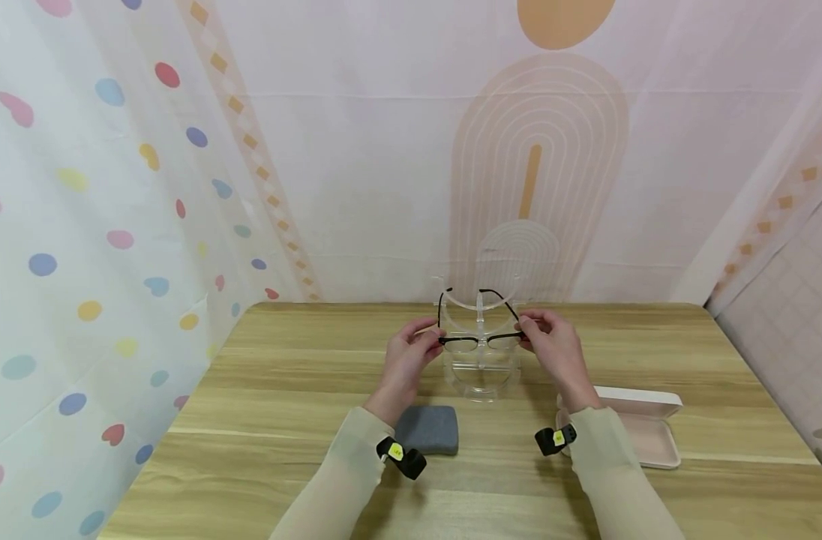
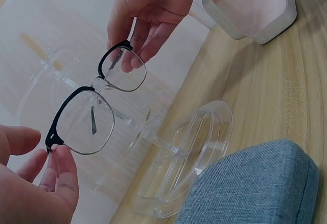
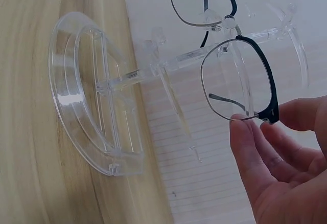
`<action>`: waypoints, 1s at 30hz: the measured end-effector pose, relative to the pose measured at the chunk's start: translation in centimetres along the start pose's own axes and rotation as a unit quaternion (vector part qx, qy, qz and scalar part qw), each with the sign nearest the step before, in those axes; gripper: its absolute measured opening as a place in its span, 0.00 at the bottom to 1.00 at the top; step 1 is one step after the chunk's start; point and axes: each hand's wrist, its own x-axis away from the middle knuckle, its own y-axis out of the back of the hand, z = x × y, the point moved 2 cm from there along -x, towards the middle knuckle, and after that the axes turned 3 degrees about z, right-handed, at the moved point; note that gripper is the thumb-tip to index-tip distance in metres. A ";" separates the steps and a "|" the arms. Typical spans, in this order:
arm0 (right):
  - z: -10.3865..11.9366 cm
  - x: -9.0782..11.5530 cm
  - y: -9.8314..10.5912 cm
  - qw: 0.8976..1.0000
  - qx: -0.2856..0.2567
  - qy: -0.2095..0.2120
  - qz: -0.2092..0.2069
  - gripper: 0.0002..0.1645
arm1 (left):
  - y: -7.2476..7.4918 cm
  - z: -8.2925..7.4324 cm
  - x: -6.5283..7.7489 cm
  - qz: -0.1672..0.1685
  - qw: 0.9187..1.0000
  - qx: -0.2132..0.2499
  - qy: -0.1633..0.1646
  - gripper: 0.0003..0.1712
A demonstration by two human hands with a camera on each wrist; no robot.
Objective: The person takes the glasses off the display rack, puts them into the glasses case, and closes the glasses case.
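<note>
Black half-rim eyeglasses point(image 1: 461, 344) are held level by both hands, temples unfolded and pointing toward the back. My left hand point(image 1: 411, 356) pinches the left end of the frame near the hinge; my right hand point(image 1: 553, 345) pinches the right end the same way. Behind and around the glasses stands a clear acrylic display stand point(image 1: 481, 394) with curved tiers and a rounded base. In the right wrist view, the bridge of the glasses point(image 3: 273, 88) overlaps the stand's upright post point(image 3: 184, 58). Fingertips of the right hand point(image 3: 291, 168) sit right at the lens corner.
A grey-blue fabric glasses case point(image 1: 427, 430) lies closed on the wooden table point(image 1: 262, 420) beside my left wrist. An open pale pink case point(image 1: 654, 442) lies to the right, partly behind my right forearm. A patterned curtain point(image 1: 384, 187) hangs along the table's back edge.
</note>
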 end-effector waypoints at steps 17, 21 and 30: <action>0.2 -0.1 0.1 0.999 -0.033 0.009 0.013 0.19 | -0.2 -0.4 0.5 -0.014 1.000 0.012 -0.017 0.18; 0.4 0.0 0.2 0.999 -0.045 0.006 0.008 0.20 | -0.2 -0.3 0.4 -0.019 0.999 0.023 -0.016 0.19; 0.8 0.6 0.5 0.998 -0.065 0.003 0.016 0.22 | 0.0 -0.3 0.4 -0.018 0.999 0.037 -0.012 0.19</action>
